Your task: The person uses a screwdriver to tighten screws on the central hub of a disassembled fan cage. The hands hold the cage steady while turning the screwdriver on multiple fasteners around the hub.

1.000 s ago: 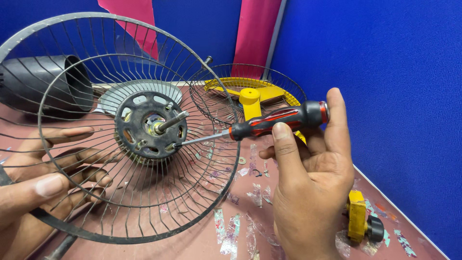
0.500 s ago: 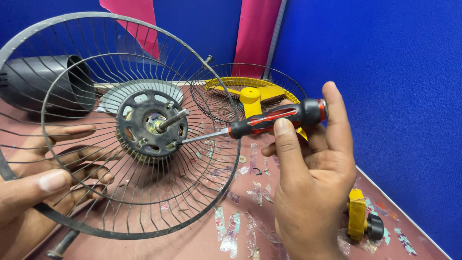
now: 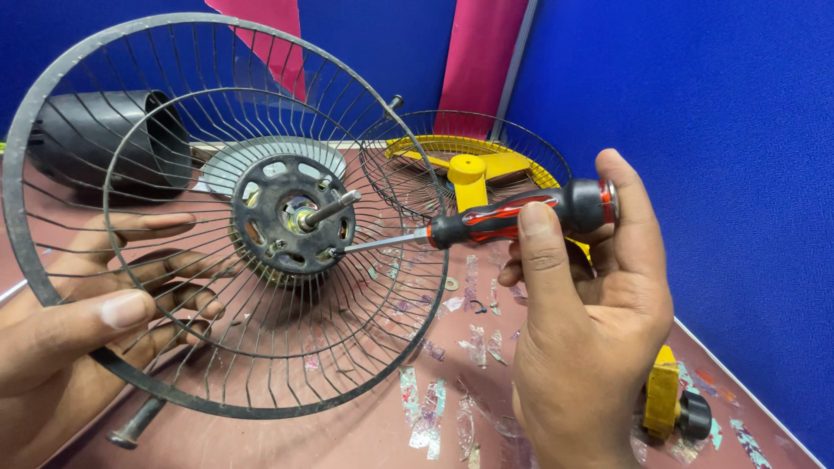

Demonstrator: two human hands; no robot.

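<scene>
Your right hand (image 3: 591, 321) grips the screwdriver (image 3: 495, 221), tip at the motor hub (image 3: 291, 217); left hand (image 3: 78, 321) clamps the fan guard (image 3: 174, 395) w/ thumb + fingers.

Open tabletop (image 3: 347, 434) lies below the wire fan guard (image 3: 217, 217). The second guard (image 3: 521, 148) and blue partition (image 3: 695, 130) close the right side; the black motor housing (image 3: 104, 143) blocks far left

The left hand (image 3: 78, 321) is running off the left and bottom edges, its fingers lying partly behind the wire guard (image 3: 226, 217); the right hand (image 3: 591, 347) is being cut at the wrist by the bottom edge; the screwdriver (image 3: 495, 221) tip is sitting too small against the motor hub (image 3: 294, 226) to show whether it is seating in a screw.
</scene>
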